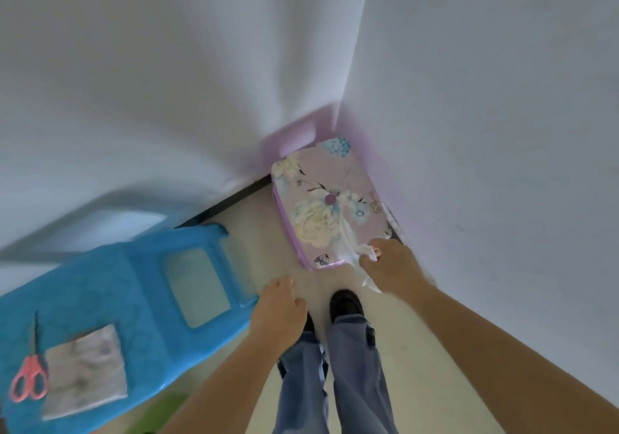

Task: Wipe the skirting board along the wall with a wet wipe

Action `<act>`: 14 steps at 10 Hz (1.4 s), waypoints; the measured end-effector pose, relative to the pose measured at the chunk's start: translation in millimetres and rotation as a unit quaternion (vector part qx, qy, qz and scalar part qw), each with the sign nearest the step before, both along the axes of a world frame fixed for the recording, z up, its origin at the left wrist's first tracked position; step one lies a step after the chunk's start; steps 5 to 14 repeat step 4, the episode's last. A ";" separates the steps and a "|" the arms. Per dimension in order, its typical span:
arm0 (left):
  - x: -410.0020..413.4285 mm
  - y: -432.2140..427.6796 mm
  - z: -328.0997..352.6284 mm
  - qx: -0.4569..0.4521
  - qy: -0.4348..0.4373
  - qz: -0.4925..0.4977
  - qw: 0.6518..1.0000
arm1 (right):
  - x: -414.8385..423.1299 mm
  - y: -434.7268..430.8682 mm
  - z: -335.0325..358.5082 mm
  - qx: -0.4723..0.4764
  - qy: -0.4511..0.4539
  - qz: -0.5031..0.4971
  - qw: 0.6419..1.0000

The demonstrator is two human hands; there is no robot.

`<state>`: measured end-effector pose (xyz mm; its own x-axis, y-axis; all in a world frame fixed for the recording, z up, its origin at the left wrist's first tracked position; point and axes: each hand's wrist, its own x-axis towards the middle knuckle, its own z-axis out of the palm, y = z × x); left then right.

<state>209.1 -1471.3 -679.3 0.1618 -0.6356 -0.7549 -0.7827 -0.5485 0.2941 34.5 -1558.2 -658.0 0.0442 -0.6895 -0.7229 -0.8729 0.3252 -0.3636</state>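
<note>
Room corner (339, 112), floral stool (330, 206); right hand (390, 266) pinches wet wipe (366, 252), left hand (278, 309) relaxed, empty

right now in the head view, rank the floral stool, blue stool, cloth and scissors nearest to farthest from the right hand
1. floral stool, in the corner, by the right hand holding the wipe
2. blue stool, to the left
3. cloth, on the blue stool
4. scissors, left of the cloth
</note>
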 end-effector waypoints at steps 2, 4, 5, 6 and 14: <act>-7.5 -39.3 -70.8 -0.041 -0.013 -0.046 0.998 | 18.7 -45.7 -49.8 -0.009 -0.185 -0.256 0.949; -13.0 -48.4 -107.0 -0.017 -0.037 -0.158 0.987 | 7.6 -49.7 -104.5 0.065 -0.127 -0.308 0.941; -13.0 -48.4 -107.0 -0.017 -0.037 -0.158 0.987 | 7.6 -49.7 -104.5 0.065 -0.127 -0.308 0.941; -13.0 -48.4 -107.0 -0.017 -0.037 -0.158 0.987 | 7.6 -49.7 -104.5 0.065 -0.127 -0.308 0.941; -13.0 -48.4 -107.0 -0.017 -0.037 -0.158 0.987 | 7.6 -49.7 -104.5 0.065 -0.127 -0.308 0.941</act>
